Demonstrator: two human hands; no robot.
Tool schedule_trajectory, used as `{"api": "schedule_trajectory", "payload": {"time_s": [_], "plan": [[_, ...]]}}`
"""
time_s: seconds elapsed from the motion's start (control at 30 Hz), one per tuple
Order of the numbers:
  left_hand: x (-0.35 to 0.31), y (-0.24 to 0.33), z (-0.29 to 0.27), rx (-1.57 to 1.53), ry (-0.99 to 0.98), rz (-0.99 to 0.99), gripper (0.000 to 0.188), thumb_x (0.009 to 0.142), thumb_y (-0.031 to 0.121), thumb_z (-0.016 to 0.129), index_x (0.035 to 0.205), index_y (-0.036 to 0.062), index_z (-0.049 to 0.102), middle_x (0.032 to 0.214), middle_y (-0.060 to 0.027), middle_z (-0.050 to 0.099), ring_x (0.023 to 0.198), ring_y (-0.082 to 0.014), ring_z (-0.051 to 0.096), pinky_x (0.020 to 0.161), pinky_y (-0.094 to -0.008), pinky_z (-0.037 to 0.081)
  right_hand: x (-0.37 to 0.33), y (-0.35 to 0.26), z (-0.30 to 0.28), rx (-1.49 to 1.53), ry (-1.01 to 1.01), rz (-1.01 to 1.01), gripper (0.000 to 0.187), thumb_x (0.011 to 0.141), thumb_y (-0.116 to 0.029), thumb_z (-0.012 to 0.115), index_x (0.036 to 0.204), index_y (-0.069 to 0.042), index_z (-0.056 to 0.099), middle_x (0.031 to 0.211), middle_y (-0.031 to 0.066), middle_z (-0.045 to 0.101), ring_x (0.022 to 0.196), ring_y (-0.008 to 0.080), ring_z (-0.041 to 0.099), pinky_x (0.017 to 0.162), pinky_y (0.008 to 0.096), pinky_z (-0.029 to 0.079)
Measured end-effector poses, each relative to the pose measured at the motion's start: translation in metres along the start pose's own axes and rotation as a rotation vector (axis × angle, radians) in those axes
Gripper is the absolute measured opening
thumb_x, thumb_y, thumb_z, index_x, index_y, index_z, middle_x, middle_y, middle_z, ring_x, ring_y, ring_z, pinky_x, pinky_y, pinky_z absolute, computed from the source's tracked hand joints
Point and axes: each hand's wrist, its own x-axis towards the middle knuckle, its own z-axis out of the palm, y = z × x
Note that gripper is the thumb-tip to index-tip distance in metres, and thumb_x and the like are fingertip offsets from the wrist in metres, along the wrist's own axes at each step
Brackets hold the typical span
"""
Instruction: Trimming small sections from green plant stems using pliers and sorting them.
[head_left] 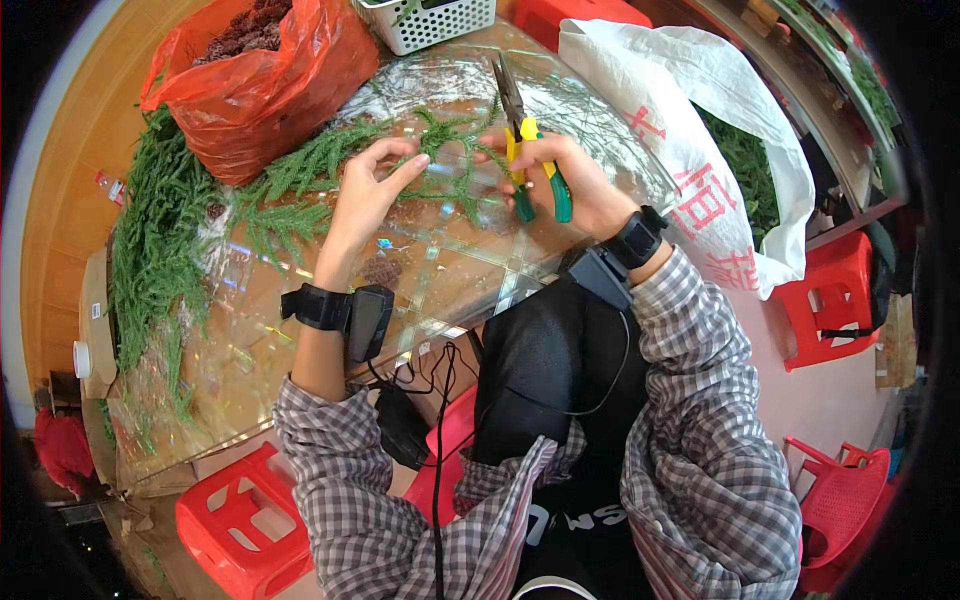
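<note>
My left hand [372, 185] is closed in a pinch, thumb against fingers, on a green artificial pine sprig [450, 135] that curves above the glass-topped table [460, 270]. In my right hand [585, 185] is a pair of long-nose pliers [511, 92], with yellow and green handles in the palm and dark jaws pointing away from me. The fingertips of that hand reach the right side of the sprig; whether they also grip it I cannot tell. Black straps with small boxes sit on both wrists.
Loose pine greenery [150, 260] covers the table's left side. An orange-red plastic bag [255, 110] of pine cones [250, 32] stands far left, beside a white perforated basket [430, 28]. A white woven sack [680, 95] holds greenery at right. Red stools [245, 520] stand below; black cables [440, 400] hang near my lap.
</note>
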Motion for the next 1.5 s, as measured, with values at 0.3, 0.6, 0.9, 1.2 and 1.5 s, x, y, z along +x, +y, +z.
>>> {"api": "schedule_trajectory", "payload": {"time_s": [0.3, 0.6, 0.9, 1.2, 1.5], "plan": [[-0.001, 0.001, -0.003, -0.094, 0.1, -0.102, 0.02, 0.086, 0.021, 0.065, 0.091, 0.0019, 0.062, 0.089, 0.001, 0.062, 0.088, -0.0071, 0.054, 0.082, -0.0243, 0.04, -0.002, -0.004, -0.014, -1.622, 0.634, -0.463, 0.04, 0.072, -0.017, 0.066, 0.105, -0.003, 0.049, 0.101, 0.0149, 0.057, 0.089, 0.0341, 0.057, 0.074, 0.043, 0.044], [-0.001, -0.001, -0.004, -0.229, 0.231, -0.16, 0.022, 0.086, 0.022, 0.065, 0.093, 0.0018, 0.065, 0.092, -0.0012, 0.063, 0.09, -0.0082, 0.053, 0.085, -0.0237, 0.037, -0.008, 0.004, -0.009, -1.79, 0.509, -0.387, 0.042, 0.074, -0.023, 0.07, 0.104, -0.004, 0.048, 0.102, 0.0157, 0.051, 0.096, 0.0361, 0.055, 0.075, 0.0486, 0.041], [0.001, -0.01, -0.009, -0.276, 0.35, -0.167, 0.024, 0.086, 0.022, 0.065, 0.095, 0.0002, 0.063, 0.092, -0.0029, 0.062, 0.09, -0.0095, 0.053, 0.084, -0.0237, 0.037, -0.008, 0.008, -0.012, -1.846, 0.533, -0.358, 0.046, 0.075, -0.027, 0.071, 0.107, -0.002, 0.048, 0.105, 0.0169, 0.049, 0.099, 0.0367, 0.053, 0.076, 0.0515, 0.041], [0.0, -0.009, -0.011, -0.269, 0.379, -0.147, 0.024, 0.086, 0.021, 0.065, 0.094, -0.0004, 0.062, 0.09, -0.0031, 0.061, 0.087, -0.0092, 0.051, 0.08, -0.0236, 0.037, -0.009, 0.01, -0.01, -1.881, 0.546, -0.308, 0.048, 0.072, -0.023, 0.07, 0.107, 0.0, 0.047, 0.105, 0.0182, 0.047, 0.1, 0.0393, 0.052, 0.077, 0.0521, 0.04], [0.001, -0.009, -0.011, -0.238, 0.384, -0.133, 0.024, 0.086, 0.022, 0.066, 0.094, -0.0007, 0.062, 0.089, -0.003, 0.06, 0.085, -0.0092, 0.051, 0.079, -0.0233, 0.037, -0.013, 0.006, -0.005, -1.86, 0.491, -0.37, 0.045, 0.066, -0.019, 0.071, 0.101, 0.0, 0.05, 0.101, 0.0171, 0.048, 0.098, 0.0372, 0.053, 0.077, 0.0491, 0.039]]}}
